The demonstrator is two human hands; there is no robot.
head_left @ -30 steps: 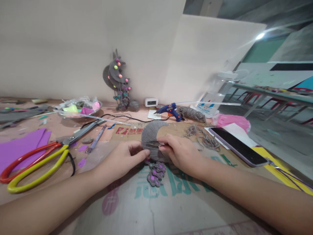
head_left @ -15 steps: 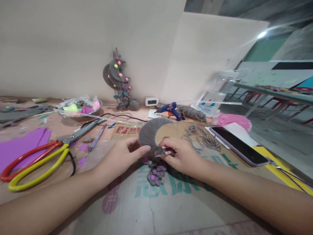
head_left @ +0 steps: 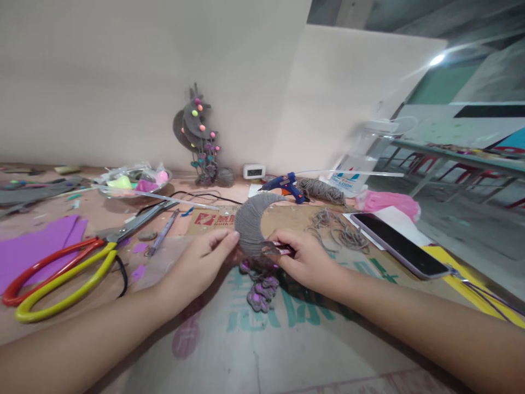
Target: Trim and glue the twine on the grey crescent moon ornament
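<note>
A crescent moon wrapped in grey yarn (head_left: 251, 221) stands tilted between my two hands, over the cardboard. My left hand (head_left: 209, 257) pinches its left edge, thumb in front. My right hand (head_left: 301, 257) is closed at its lower right tip, with a small shiny metal tool (head_left: 283, 250) in the fingers; its kind is mostly hidden. Below the moon, grey yarn-edged flowers with purple centres (head_left: 262, 293) lie on the printed cardboard (head_left: 287, 350).
Red-and-yellow handled scissors (head_left: 65, 273), purple sheets (head_left: 41, 246) and a pen (head_left: 164, 232) lie left. Behind are a blue glue gun (head_left: 283, 185), a small clock (head_left: 254, 171) and a yarn skein (head_left: 324, 190). Right are loose yarn (head_left: 340, 230), a phone (head_left: 400, 245) and a bottle (head_left: 369, 153). A decorated moon hanging (head_left: 200, 126) is at the wall.
My left thumb has slid back from the moon's face to its left edge. The moon has turned slightly, and the metal tool now shows less beside my right fingers.
</note>
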